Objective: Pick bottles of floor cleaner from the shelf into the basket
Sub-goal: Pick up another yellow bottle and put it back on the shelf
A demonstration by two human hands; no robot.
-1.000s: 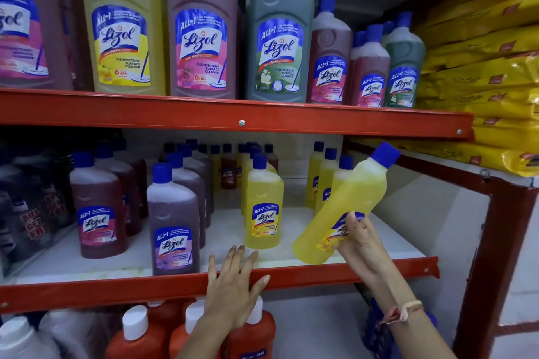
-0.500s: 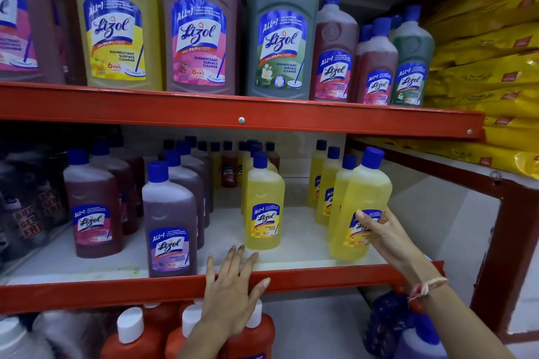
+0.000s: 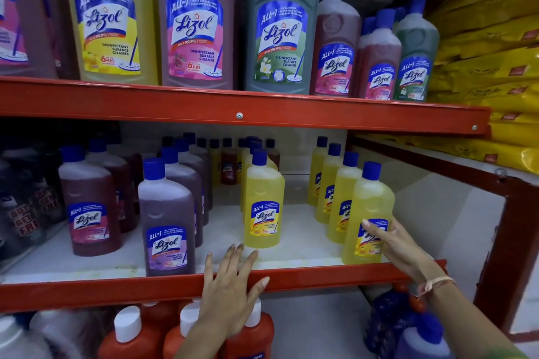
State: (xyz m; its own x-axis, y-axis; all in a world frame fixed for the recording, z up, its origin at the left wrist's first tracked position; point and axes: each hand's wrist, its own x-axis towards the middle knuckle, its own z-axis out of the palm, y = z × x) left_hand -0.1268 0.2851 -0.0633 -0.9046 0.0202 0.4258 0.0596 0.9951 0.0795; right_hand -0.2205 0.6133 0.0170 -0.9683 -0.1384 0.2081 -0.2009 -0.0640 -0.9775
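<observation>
A yellow floor cleaner bottle (image 3: 369,201) with a blue cap stands upright at the front of a row of yellow bottles (image 3: 332,181) on the middle shelf (image 3: 87,291). My right hand (image 3: 399,245) is wrapped around its label from the right. My left hand (image 3: 230,291) lies flat on the shelf's red front rail, fingers spread, holding nothing. Below my right forearm a dark blue basket (image 3: 388,318) shows in part, with a purple bottle (image 3: 423,339) in or beside it.
Another yellow bottle (image 3: 264,198), purple bottles (image 3: 166,213) and maroon bottles (image 3: 87,198) share the shelf. Large cleaner bottles (image 3: 280,23) fill the shelf above. Orange bottles (image 3: 131,338) stand below. Yellow packs (image 3: 495,52) and a red upright (image 3: 516,242) are at right.
The yellow bottle was tilted in the air in my right hand; now it stands upright on the shelf with that hand still on it. My left hand stayed on the rail.
</observation>
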